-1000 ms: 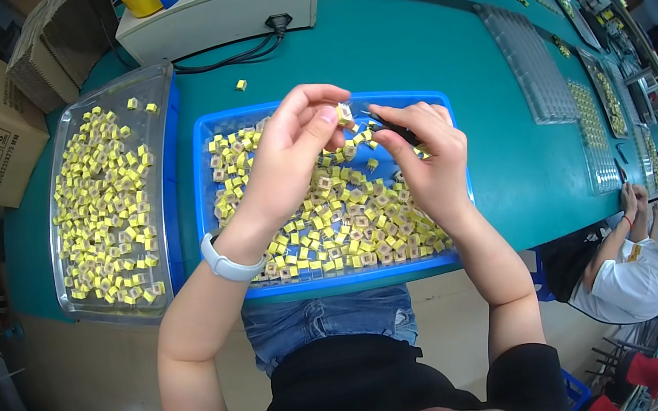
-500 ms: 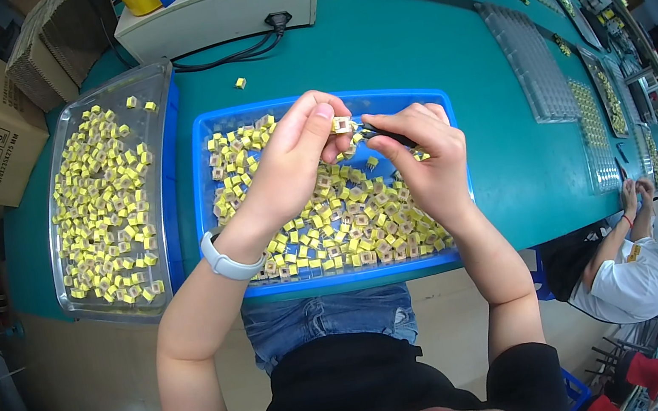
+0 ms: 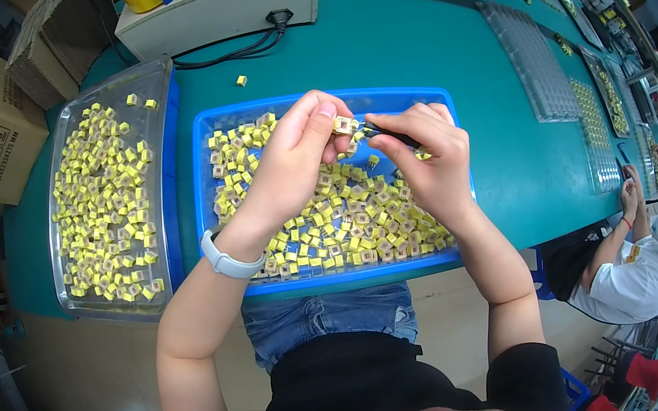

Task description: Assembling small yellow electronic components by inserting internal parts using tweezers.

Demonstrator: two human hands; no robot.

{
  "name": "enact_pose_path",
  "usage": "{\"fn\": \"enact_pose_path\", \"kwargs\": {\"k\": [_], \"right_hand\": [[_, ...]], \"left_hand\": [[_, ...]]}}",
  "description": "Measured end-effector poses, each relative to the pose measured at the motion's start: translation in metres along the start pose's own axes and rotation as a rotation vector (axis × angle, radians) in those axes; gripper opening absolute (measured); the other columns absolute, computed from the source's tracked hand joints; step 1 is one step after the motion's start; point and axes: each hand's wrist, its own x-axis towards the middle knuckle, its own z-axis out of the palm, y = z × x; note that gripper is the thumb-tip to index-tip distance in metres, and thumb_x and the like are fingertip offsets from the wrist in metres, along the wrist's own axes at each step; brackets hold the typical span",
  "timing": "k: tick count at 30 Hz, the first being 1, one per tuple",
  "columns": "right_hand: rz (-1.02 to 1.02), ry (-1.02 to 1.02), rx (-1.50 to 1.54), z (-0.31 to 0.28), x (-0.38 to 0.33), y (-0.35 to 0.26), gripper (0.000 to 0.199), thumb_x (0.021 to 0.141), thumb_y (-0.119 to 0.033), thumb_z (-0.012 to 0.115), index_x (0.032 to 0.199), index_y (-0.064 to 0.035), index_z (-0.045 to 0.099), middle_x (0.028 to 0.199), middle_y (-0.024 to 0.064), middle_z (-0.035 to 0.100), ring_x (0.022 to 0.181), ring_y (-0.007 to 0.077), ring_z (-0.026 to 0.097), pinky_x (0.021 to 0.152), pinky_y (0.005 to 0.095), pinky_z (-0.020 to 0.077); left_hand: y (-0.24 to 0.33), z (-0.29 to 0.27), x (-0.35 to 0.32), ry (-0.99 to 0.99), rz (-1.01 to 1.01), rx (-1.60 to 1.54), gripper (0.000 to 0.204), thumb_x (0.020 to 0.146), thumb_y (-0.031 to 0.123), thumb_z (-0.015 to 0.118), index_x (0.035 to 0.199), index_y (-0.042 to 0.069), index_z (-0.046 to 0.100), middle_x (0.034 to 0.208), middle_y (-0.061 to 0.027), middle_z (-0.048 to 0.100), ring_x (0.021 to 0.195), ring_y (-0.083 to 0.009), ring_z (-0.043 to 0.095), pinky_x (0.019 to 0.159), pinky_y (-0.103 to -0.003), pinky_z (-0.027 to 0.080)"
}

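Observation:
Above the blue bin (image 3: 450, 113), my left hand (image 3: 303, 142) pinches one small block-shaped coil part (image 3: 343, 125), beige with a square opening on the side that shows. My right hand (image 3: 429, 146) is closed around a slim black-handled tool (image 3: 395, 135). The tool's thin tip points at the right side of the held part; whether it touches cannot be made out. Many loose yellow-and-beige coil parts (image 3: 350, 228) lie heaped in the bin under both hands.
A clear tray (image 3: 161, 176) of similar parts stands to the left. One loose part (image 3: 241, 81) lies on the green table (image 3: 372, 44). A beige machine (image 3: 229, 6) with a black cable is at the back. Plastic trays (image 3: 534, 61) and a co-worker (image 3: 629, 278) are at the right.
The tool and my right hand have shifted very slightly to the right. My left hand keeps its pinch on the part, which looks slightly turned.

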Motion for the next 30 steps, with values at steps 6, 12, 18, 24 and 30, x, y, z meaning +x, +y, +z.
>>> {"fn": "enact_pose_path", "kwargs": {"k": [6, 12, 18, 24, 30], "right_hand": [[-0.002, -0.011, -0.003, 0.000, -0.001, 0.001, 0.019, 0.077, -0.007, 0.078, 0.096, -0.0039, 0.075, 0.078, 0.0051, 0.070, 0.067, 0.0168, 0.059, 0.071, 0.0307, 0.0392], [0.032, 0.000, -0.007, -0.003, -0.001, 0.001, 0.021, 0.079, -0.006, 0.077, 0.100, -0.0034, 0.075, 0.076, 0.0061, 0.068, 0.067, 0.0171, 0.059, 0.069, 0.0310, 0.0401], [0.323, 0.099, 0.227, 0.001, -0.011, 0.015, 0.024, 0.091, -0.005, 0.069, 0.114, 0.0023, 0.070, 0.093, 0.0073, 0.070, 0.084, 0.0097, 0.066, 0.071, 0.0207, 0.0516], [0.346, 0.141, 0.295, -0.001, -0.009, 0.012, 0.026, 0.092, -0.005, 0.068, 0.116, 0.0035, 0.068, 0.096, 0.0074, 0.071, 0.085, 0.0095, 0.066, 0.073, 0.0207, 0.0516], [0.341, 0.133, 0.303, 0.001, -0.008, 0.012, 0.026, 0.092, -0.005, 0.068, 0.117, 0.0040, 0.068, 0.096, 0.0073, 0.071, 0.085, 0.0099, 0.066, 0.074, 0.0215, 0.0520]], "left_hand": [[0.001, 0.001, 0.000, -0.018, -0.029, 0.021, 0.029, 0.108, 0.027, 0.038, 0.103, 0.006, 0.057, 0.083, 0.0004, 0.056, 0.074, -0.0056, 0.048, 0.067, -0.021, 0.041], [-0.001, -0.003, 0.003, -0.032, -0.200, -0.374, 0.029, 0.107, 0.030, 0.040, 0.103, 0.006, 0.055, 0.081, -0.0008, 0.054, 0.072, -0.0069, 0.046, 0.064, -0.022, 0.039], [-0.024, 0.022, 0.017, -0.055, -0.165, 0.350, 0.029, 0.100, 0.027, 0.055, 0.094, 0.001, 0.064, 0.084, -0.0046, 0.064, 0.080, -0.0127, 0.059, 0.069, -0.032, 0.048], [-0.058, 0.036, 0.034, -0.201, 0.276, 1.425, 0.015, 0.076, 0.012, 0.073, 0.090, 0.006, 0.072, 0.089, -0.0130, 0.070, 0.091, -0.0311, 0.067, 0.079, -0.042, 0.056], [-0.067, 0.046, 0.038, -0.249, 0.191, 1.416, 0.005, 0.075, 0.007, 0.068, 0.080, 0.005, 0.070, 0.086, -0.0131, 0.070, 0.089, -0.0317, 0.067, 0.077, -0.042, 0.056]]}}
